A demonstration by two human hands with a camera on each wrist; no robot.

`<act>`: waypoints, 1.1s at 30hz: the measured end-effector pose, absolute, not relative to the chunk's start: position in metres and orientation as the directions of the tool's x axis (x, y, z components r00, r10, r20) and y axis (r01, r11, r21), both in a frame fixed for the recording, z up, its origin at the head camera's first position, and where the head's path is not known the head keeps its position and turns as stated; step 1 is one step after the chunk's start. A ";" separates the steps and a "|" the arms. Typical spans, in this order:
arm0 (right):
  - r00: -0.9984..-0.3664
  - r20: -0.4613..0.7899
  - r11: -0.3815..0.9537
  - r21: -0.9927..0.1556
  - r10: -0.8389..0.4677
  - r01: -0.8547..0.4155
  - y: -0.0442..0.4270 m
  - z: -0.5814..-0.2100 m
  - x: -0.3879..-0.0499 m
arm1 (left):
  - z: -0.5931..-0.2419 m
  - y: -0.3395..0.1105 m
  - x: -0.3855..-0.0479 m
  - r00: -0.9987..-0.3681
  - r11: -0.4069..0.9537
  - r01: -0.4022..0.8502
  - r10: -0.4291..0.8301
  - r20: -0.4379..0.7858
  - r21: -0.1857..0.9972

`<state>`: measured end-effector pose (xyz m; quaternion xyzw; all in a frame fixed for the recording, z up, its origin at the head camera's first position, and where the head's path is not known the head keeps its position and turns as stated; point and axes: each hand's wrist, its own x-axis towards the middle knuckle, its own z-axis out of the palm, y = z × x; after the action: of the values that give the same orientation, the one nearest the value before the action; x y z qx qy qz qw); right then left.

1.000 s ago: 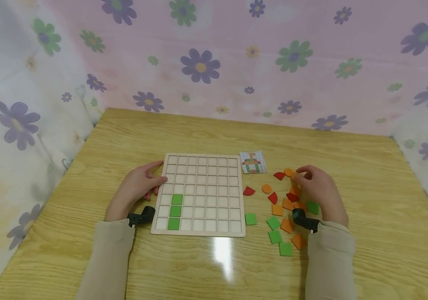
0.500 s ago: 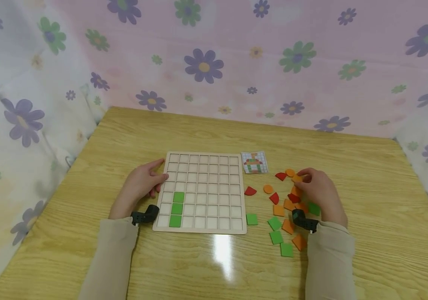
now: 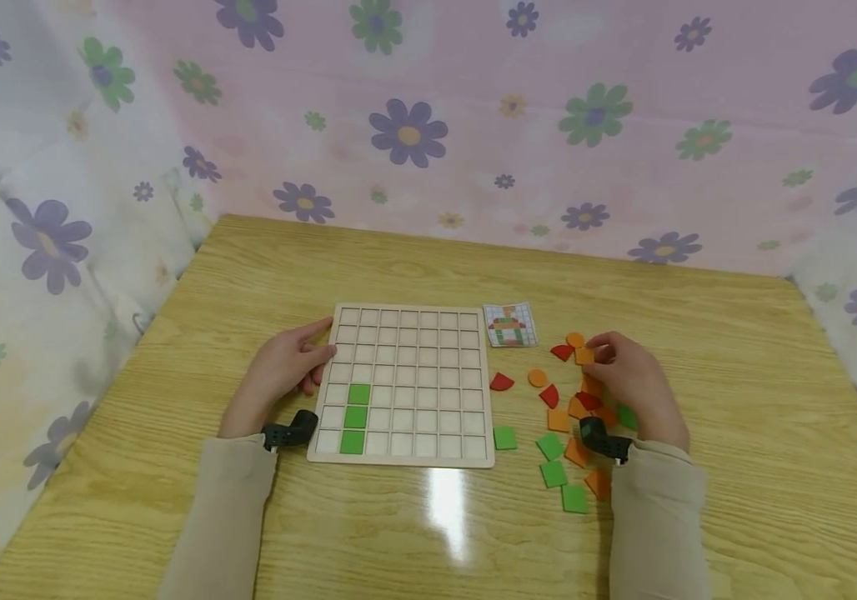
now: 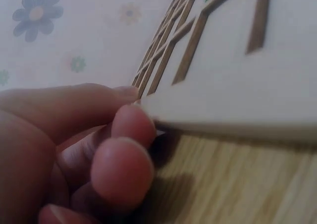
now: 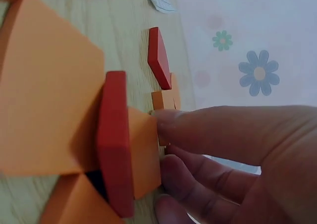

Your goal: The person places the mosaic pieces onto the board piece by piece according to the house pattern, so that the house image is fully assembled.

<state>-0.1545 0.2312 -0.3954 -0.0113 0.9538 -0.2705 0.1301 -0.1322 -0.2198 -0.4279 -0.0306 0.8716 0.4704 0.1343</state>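
My left hand holds the left edge of a pale wooden grid board. In the left wrist view, a fingertip lies on the board's rim, with other fingers curled beside its edge. Three green square tiles sit stacked in the board's second column from the left. To the right, my right hand pinches a small orange square tile by its right side, low over the table. An orange round tile and a red quarter-circle tile lie close to it.
A small picture card with a coloured grid pattern lies off the board's upper right corner. Loose orange, red and green tiles spread between board and right forearm, some overlapping. Flowered cloth rises behind the wooden table.
The orange square tile at my right fingertips has shifted slightly left, and the orange round tile beside it has moved a little. My left hand stays at the board's edge.
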 end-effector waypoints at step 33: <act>-0.933 -0.210 0.797 -0.593 -0.294 -0.118 0.171 -0.385 -0.156 | -0.434 -0.227 -0.134 -0.960 0.480 -0.188 0.093 -0.263 0.857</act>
<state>-0.1560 0.1713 -0.3852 -0.1100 0.9364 -0.2991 0.1471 -0.1339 -0.2268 -0.4339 -0.0279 0.8492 0.5089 0.1382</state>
